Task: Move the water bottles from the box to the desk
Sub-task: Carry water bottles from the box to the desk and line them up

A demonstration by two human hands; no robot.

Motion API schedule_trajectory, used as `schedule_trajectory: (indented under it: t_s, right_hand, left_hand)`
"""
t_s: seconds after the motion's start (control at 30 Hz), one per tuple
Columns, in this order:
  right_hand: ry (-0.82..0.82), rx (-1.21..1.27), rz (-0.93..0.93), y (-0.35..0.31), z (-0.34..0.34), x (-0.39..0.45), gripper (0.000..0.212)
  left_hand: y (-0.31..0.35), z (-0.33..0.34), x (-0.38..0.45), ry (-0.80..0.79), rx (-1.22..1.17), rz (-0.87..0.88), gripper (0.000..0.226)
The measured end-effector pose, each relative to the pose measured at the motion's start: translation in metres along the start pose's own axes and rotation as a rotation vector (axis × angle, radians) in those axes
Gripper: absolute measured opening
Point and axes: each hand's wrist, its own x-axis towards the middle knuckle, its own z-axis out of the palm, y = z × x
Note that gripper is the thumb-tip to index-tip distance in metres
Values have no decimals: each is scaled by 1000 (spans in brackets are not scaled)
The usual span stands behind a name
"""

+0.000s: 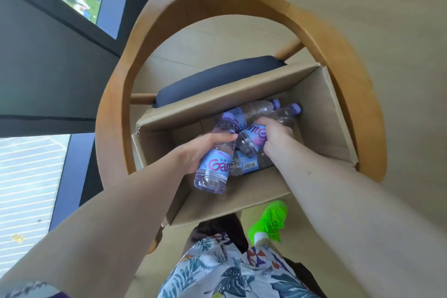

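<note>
Water bottles (263,113): full, smooth, likely slippery; we grip mid-body, left hand (200,150) holding one, right hand (273,135) clasping another.

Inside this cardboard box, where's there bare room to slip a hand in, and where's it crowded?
Bare floor shows in the box at the left end, between the left wall and the left hand with its bottle, and along the right wall. The middle is crowded: loose bottles piled under the right hand.
</note>
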Motion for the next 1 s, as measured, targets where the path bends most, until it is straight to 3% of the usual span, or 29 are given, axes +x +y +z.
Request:
schedule_trajectory:
  t_s: [0.13, 0.3, 0.4, 0.47, 0.5, 0.63, 0.83, 1.0]
  right_hand:
    - [-281, 66, -28, -6, -23, -23, 67]
    - [-595, 177, -24, -18, -68, -61, 23]
    - [-736, 223, -58, -16, -93, -88, 46]
    - [-769, 238, -79, -19, -109, -108, 70]
    - [-784, 236, -98, -23, -118, -119, 70]
    - [-782, 170, -220, -40, -173, -160, 37]
    - [-697, 191, -380, -53, -304, -208, 27]
    - [-592, 299, -482, -37, -427, -226, 26]
  left_hand:
    - [11, 8, -20, 25, 114, -17, 67]
    - [23, 24, -56, 52, 140, 66, 43]
    - [29, 45, -88, 7, 174, 143, 30]
    - [32, 65, -111, 25, 215, 175, 41]
    - [33, 77, -121, 42, 227, 195, 48]
    - [35, 142, -157, 83, 271, 340, 47]
    - [34, 273, -199, 40, 412, 545, 36]
    - [15, 392, -217, -3, 531, 662, 53]
